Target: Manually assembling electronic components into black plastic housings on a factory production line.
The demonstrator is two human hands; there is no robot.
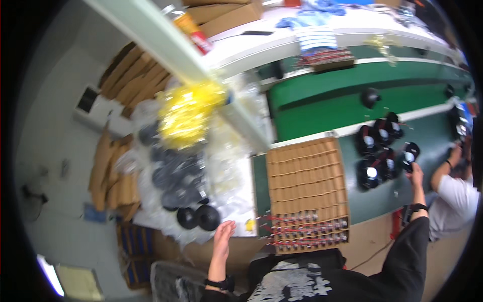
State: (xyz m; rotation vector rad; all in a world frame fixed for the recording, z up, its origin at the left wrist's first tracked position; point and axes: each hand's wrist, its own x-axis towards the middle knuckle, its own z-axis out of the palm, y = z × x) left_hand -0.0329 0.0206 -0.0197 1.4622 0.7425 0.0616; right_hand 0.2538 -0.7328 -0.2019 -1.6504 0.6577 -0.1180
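My right hand (416, 177), far out to the right, has its fingers closed on the near edge of a black round housing (411, 152) with a pale disc on it. Several similar black housings (369, 140) with red wires stand in a cluster just left of it on the dark green bench. My left hand (224, 237) is empty, its fingers stretched out. Beside its fingertips, at the edge of the white table, lie two black dome-shaped covers (208, 217). A cardboard divider box (304, 176) lies between my hands; small metal parts with red wires (307, 234) fill its near rows.
A green conveyor belt (322, 108) runs behind the bench with one black dome (370, 97) on it. Yellow plastic film (188, 113) hangs on a slanted white post (166, 43). Bagged black parts (178, 171) cover the left table. A co-worker (455, 201) is at the right.
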